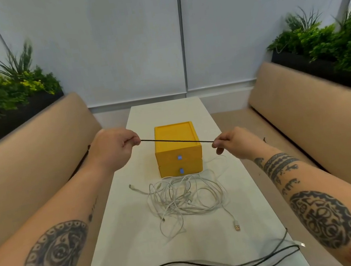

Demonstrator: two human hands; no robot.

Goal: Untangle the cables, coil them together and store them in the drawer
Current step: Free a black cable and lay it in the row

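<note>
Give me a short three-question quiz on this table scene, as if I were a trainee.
1. True or false: both drawers of the yellow drawer box are closed.
2. What do the left hand and right hand pinch and hold taut between them? A) a white cable B) a dark cable C) a blue knob
3. Fill in: the tangled white cables lie on the table in ___ of the box.

Key: 1 true; 2 B; 3 front.
</note>
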